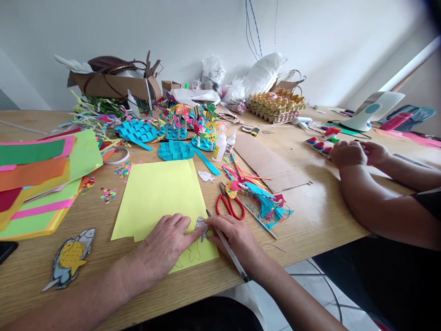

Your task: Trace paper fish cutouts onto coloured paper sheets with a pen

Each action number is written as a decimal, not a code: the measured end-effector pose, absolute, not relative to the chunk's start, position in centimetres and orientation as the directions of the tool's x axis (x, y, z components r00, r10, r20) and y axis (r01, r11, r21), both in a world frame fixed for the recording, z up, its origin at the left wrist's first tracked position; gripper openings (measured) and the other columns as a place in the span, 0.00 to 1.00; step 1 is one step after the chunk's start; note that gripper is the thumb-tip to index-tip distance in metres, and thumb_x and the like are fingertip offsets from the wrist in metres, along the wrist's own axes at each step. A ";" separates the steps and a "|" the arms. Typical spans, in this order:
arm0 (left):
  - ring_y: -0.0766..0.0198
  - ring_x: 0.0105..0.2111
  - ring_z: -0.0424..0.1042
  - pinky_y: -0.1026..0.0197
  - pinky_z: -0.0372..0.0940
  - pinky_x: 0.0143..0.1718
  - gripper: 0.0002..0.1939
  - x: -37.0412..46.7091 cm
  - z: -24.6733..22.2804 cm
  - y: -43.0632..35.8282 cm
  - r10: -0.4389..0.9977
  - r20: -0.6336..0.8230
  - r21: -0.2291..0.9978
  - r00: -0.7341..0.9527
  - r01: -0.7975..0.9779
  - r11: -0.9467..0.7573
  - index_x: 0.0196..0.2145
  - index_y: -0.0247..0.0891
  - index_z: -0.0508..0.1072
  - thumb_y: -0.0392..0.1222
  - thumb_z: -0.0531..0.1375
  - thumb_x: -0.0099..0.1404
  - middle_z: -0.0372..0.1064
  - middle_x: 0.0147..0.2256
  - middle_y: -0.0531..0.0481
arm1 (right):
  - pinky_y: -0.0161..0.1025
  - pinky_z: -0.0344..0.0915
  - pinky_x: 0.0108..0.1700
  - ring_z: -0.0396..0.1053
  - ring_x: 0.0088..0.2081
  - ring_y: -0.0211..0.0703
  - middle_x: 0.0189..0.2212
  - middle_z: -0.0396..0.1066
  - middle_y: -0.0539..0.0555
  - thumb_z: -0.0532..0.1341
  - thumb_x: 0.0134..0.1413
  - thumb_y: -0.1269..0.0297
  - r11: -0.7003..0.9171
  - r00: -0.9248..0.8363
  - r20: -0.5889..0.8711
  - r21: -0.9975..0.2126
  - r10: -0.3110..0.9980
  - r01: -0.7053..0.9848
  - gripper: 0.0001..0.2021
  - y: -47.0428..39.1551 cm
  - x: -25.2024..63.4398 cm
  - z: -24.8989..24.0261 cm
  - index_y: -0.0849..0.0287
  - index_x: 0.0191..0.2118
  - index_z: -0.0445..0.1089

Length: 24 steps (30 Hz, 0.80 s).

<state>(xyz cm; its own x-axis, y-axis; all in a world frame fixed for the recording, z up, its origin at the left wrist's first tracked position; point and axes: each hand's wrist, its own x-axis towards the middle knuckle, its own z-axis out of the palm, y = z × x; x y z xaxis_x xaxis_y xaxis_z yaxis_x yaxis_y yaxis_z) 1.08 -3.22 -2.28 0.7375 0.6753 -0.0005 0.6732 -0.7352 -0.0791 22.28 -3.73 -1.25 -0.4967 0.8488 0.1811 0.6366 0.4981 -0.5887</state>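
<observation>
My left hand lies over a sheet of yellow paper, its forefinger and thumb stretched out to a small grey fish cutout. Pencil-thin fish outlines show on the paper beside and below that cutout. Between the fingers of my right hand is a pen with a clear barrel, its tip pointing up and away near the cutout's right edge. The right fingertips also rest by the cutout. Just beyond the right hand are red-handled scissors and a white fish cutout.
Coloured paper sheets and more fish cutouts lie at left. Behind are blue woven paper pieces, glue bottles and egg cartons. Cardboard and paper scraps lie right, near another person's hands.
</observation>
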 end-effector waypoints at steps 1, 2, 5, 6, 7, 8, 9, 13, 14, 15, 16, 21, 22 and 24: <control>0.57 0.38 0.61 0.56 0.59 0.39 0.29 1.1 -2.2 -3.3 0.677 -0.005 -0.081 0.736 0.675 -0.734 0.62 0.50 0.53 0.29 0.52 0.66 0.59 0.36 0.49 | 0.40 0.67 0.43 0.71 0.41 0.46 0.39 0.74 0.57 0.61 0.53 0.77 0.500 -0.498 0.182 -0.584 0.848 0.639 0.15 -3.7 22.3 -1.2 0.60 0.47 0.69; 0.57 0.38 0.61 0.55 0.59 0.39 0.29 1.1 -2.2 -3.3 0.679 -0.008 -0.083 0.734 0.676 -0.732 0.61 0.49 0.53 0.29 0.51 0.66 0.59 0.37 0.49 | 0.40 0.67 0.43 0.71 0.41 0.46 0.39 0.74 0.57 0.61 0.53 0.77 0.504 -0.502 0.181 -0.581 0.846 0.639 0.15 -3.7 22.2 -1.2 0.60 0.47 0.69; 0.56 0.38 0.61 0.54 0.60 0.39 0.30 1.2 -2.0 -3.5 0.686 -0.007 -0.080 0.728 0.683 -0.726 0.61 0.49 0.53 0.28 0.51 0.66 0.60 0.37 0.49 | 0.40 0.67 0.42 0.71 0.41 0.47 0.38 0.74 0.57 0.62 0.52 0.77 0.508 -0.514 0.169 -0.573 0.841 0.643 0.15 -3.6 22.1 -1.0 0.60 0.46 0.70; 0.56 0.38 0.61 0.54 0.60 0.39 0.30 1.2 -2.0 -3.5 0.687 -0.010 -0.077 0.726 0.685 -0.725 0.62 0.49 0.52 0.28 0.51 0.66 0.60 0.37 0.49 | 0.40 0.67 0.41 0.71 0.40 0.47 0.38 0.74 0.57 0.62 0.52 0.77 0.507 -0.515 0.166 -0.573 0.841 0.644 0.15 -3.6 22.0 -0.9 0.60 0.46 0.70; 0.56 0.38 0.61 0.54 0.60 0.39 0.30 1.2 -1.9 -3.5 0.688 -0.015 -0.072 0.726 0.685 -0.725 0.62 0.49 0.52 0.28 0.52 0.66 0.60 0.37 0.49 | 0.41 0.67 0.41 0.71 0.40 0.47 0.38 0.74 0.57 0.62 0.51 0.77 0.505 -0.513 0.164 -0.574 0.842 0.645 0.15 -3.6 22.0 -0.9 0.60 0.46 0.70; 0.56 0.38 0.61 0.54 0.60 0.39 0.31 1.2 -1.9 -3.5 0.688 -0.021 -0.070 0.725 0.686 -0.724 0.62 0.49 0.51 0.29 0.52 0.66 0.60 0.37 0.49 | 0.41 0.67 0.41 0.71 0.40 0.47 0.38 0.74 0.57 0.62 0.51 0.76 0.502 -0.511 0.164 -0.577 0.844 0.644 0.15 -3.6 21.9 -0.9 0.60 0.46 0.70; 0.56 0.39 0.61 0.54 0.60 0.40 0.31 1.2 -1.9 -3.5 0.689 -0.027 -0.068 0.724 0.687 -0.724 0.62 0.49 0.51 0.29 0.52 0.66 0.60 0.37 0.49 | 0.41 0.67 0.41 0.71 0.40 0.47 0.38 0.74 0.57 0.62 0.51 0.76 0.499 -0.507 0.166 -0.581 0.846 0.643 0.15 -3.6 21.9 -0.9 0.59 0.46 0.70; 0.56 0.39 0.61 0.54 0.60 0.40 0.30 1.3 -2.0 -3.4 0.693 -0.029 -0.085 0.721 0.689 -0.720 0.62 0.49 0.52 0.29 0.52 0.66 0.60 0.37 0.48 | 0.40 0.67 0.42 0.71 0.41 0.46 0.38 0.74 0.56 0.61 0.52 0.77 0.496 -0.498 0.176 -0.591 0.849 0.636 0.15 -3.5 22.0 -1.1 0.58 0.46 0.69; 0.56 0.39 0.61 0.54 0.60 0.40 0.30 1.3 -2.1 -3.4 0.692 -0.026 -0.087 0.722 0.688 -0.721 0.62 0.49 0.52 0.29 0.52 0.66 0.60 0.37 0.48 | 0.40 0.67 0.42 0.71 0.41 0.46 0.38 0.74 0.56 0.61 0.51 0.77 0.496 -0.497 0.178 -0.590 0.849 0.637 0.16 -3.5 22.0 -1.1 0.58 0.46 0.69; 0.56 0.38 0.61 0.54 0.60 0.39 0.30 1.3 -2.1 -3.4 0.690 -0.023 -0.088 0.723 0.687 -0.722 0.62 0.49 0.52 0.29 0.52 0.65 0.60 0.37 0.49 | 0.40 0.67 0.42 0.71 0.41 0.46 0.38 0.74 0.56 0.62 0.51 0.77 0.494 -0.494 0.178 -0.590 0.851 0.639 0.16 -3.5 22.0 -1.1 0.58 0.46 0.69; 0.56 0.38 0.61 0.54 0.61 0.39 0.30 1.3 -2.1 -3.3 0.689 -0.020 -0.089 0.724 0.686 -0.723 0.62 0.49 0.52 0.29 0.52 0.65 0.60 0.37 0.49 | 0.40 0.67 0.42 0.71 0.41 0.46 0.38 0.74 0.56 0.62 0.51 0.77 0.492 -0.492 0.177 -0.589 0.852 0.641 0.16 -3.5 22.0 -1.1 0.58 0.46 0.69; 0.55 0.38 0.61 0.53 0.61 0.39 0.27 1.4 -2.2 -3.3 0.688 -0.013 -0.095 0.725 0.684 -0.723 0.60 0.48 0.57 0.28 0.52 0.66 0.60 0.37 0.48 | 0.40 0.67 0.41 0.71 0.40 0.47 0.38 0.74 0.57 0.62 0.50 0.78 0.481 -0.482 0.169 -0.583 0.860 0.655 0.15 -3.6 22.0 -1.2 0.61 0.45 0.70; 0.55 0.38 0.61 0.53 0.61 0.39 0.27 1.5 -2.2 -3.3 0.688 -0.012 -0.091 0.726 0.685 -0.723 0.59 0.48 0.58 0.28 0.52 0.66 0.60 0.36 0.48 | 0.40 0.67 0.41 0.71 0.40 0.47 0.38 0.74 0.57 0.62 0.50 0.78 0.478 -0.479 0.167 -0.582 0.862 0.658 0.15 -3.6 22.0 -1.2 0.61 0.45 0.70; 0.55 0.38 0.62 0.53 0.62 0.39 0.27 1.5 -2.1 -3.3 0.690 -0.005 -0.079 0.724 0.687 -0.722 0.59 0.47 0.58 0.28 0.52 0.66 0.60 0.36 0.48 | 0.40 0.67 0.42 0.71 0.40 0.47 0.38 0.74 0.57 0.63 0.50 0.78 0.469 -0.474 0.157 -0.583 0.866 0.663 0.15 -3.6 22.0 -1.3 0.61 0.45 0.70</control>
